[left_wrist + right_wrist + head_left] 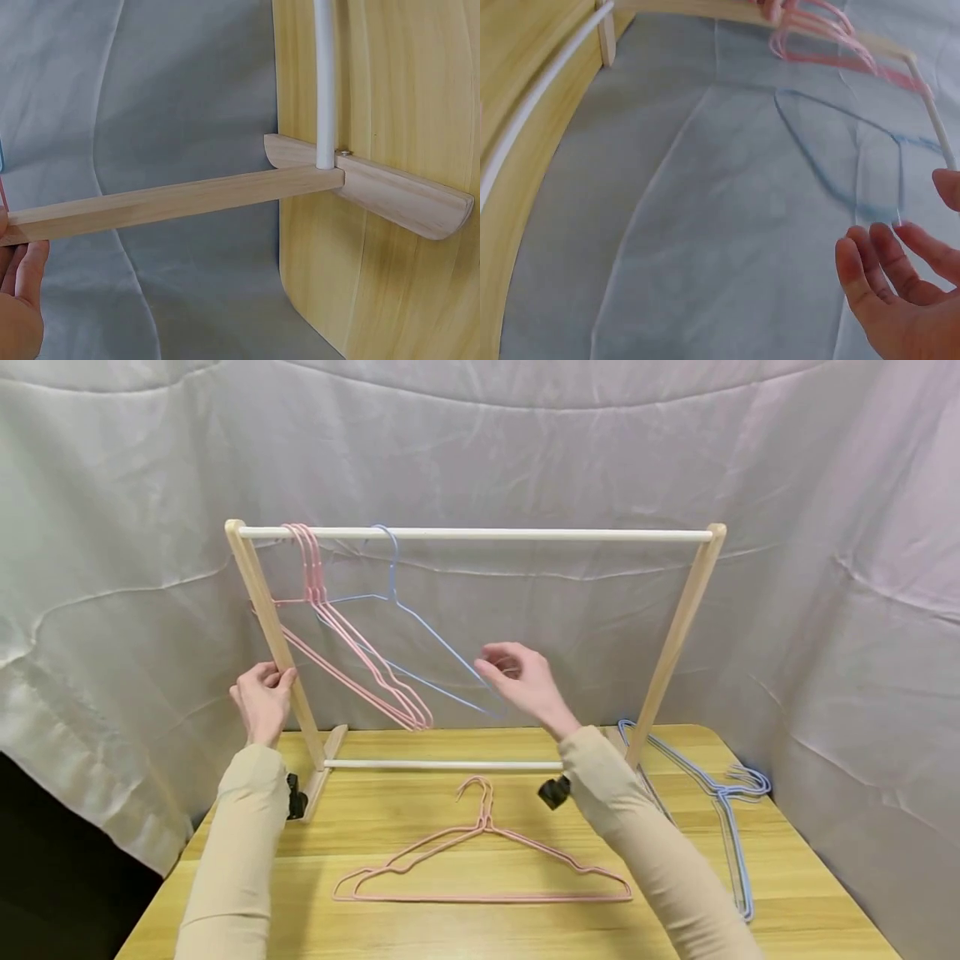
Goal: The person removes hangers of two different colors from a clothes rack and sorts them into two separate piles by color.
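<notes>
My left hand grips the rack's left wooden upright about halfway up, thumb and fingers on either side of it. A blue hanger hangs from the white top rail, blurred at its right end. My right hand is beside that end, fingers loosely bent and thumb apart. The right wrist view shows the blue hanger reaching down to the fingertips, with nothing held between thumb and fingers. Several pink hangers hang bunched left of the blue one.
Pink hangers lie overlapping on the wooden table, in front of the rack's lower white bar. Blue hangers are stacked at the right, by the right upright. A grey curtain surrounds the table.
</notes>
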`<state>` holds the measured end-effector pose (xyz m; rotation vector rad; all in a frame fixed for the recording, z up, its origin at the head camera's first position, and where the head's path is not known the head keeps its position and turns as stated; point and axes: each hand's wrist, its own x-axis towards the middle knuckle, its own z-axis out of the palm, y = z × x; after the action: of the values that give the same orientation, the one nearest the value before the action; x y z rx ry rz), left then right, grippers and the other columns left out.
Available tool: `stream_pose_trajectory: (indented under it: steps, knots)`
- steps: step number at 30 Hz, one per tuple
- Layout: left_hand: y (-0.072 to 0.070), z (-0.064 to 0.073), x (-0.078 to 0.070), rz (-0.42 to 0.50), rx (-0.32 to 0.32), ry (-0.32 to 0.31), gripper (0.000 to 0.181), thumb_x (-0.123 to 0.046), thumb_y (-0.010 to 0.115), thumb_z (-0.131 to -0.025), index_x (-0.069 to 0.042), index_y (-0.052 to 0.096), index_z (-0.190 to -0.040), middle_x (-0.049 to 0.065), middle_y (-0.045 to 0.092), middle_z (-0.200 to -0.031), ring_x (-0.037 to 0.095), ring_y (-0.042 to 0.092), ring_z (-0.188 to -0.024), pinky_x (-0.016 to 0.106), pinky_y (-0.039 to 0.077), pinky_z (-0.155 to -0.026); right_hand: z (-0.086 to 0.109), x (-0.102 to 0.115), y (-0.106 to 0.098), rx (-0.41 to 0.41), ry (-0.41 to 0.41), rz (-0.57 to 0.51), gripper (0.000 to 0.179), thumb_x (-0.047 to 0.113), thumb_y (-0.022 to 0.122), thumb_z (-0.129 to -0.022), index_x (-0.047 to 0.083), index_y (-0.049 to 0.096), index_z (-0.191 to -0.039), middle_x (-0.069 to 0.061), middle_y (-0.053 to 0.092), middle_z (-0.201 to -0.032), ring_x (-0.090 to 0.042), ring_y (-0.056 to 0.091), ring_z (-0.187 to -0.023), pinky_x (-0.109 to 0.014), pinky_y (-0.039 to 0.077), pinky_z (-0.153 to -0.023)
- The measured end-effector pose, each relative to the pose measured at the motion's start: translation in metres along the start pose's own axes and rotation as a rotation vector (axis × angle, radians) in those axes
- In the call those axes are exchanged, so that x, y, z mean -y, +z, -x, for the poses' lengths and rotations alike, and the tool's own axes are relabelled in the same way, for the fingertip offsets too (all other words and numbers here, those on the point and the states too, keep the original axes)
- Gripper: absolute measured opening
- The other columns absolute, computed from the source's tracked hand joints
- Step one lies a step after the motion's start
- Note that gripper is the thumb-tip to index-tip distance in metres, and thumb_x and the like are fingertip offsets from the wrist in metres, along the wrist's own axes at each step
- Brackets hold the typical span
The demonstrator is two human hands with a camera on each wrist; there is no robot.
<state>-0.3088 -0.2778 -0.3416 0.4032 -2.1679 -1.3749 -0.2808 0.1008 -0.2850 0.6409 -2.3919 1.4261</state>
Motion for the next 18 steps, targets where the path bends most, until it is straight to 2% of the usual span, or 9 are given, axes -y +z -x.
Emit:
stream_pose_trajectory:
  steps: [4, 9, 18]
  knots:
    - [0.0, 0.001, 0.0, 0.003, -0.004, 0.004, 0.039, -0.024, 0.064, -0.099, 0.002, 0.065, -0.128, 0.023, 0.065, -0.129, 0.029, 0.026, -0.146, 0.045, 0.031, -0.114, -0.016, 0.012, 0.023, -0.007, -0.014, 0.027, 0.032, 0.017, 0.072, -0.092, -0.001, 0.068, -0.118, -0.02, 0.073, -0.103, -0.031, 0.07, -0.09, -0.03, 0.056, -0.077]
    - [-0.001, 0.0, -0.002, 0.01, -0.005, 0.001, 0.04, -0.023, 0.064, -0.099, 0.003, 0.064, -0.129, 0.024, 0.064, -0.13, 0.03, 0.027, -0.144, 0.045, 0.029, -0.114, -0.025, 0.018, 0.037, -0.044, -0.027, 0.027, 0.026, 0.013, 0.072, -0.091, -0.003, 0.07, -0.112, -0.017, 0.07, -0.092, -0.024, 0.067, -0.078, -0.021, 0.049, -0.069]
    - [-0.001, 0.001, -0.001, 0.001, -0.008, 0.013, 0.039, -0.023, 0.064, -0.099, 0.003, 0.064, -0.128, 0.025, 0.065, -0.128, 0.032, 0.029, -0.14, 0.046, 0.025, -0.114, -0.025, 0.02, 0.044, -0.105, -0.011, 0.023, 0.012, 0.008, 0.072, -0.091, -0.001, 0.074, -0.098, -0.011, 0.067, -0.076, -0.008, 0.051, -0.064, -0.019, 0.041, -0.062]
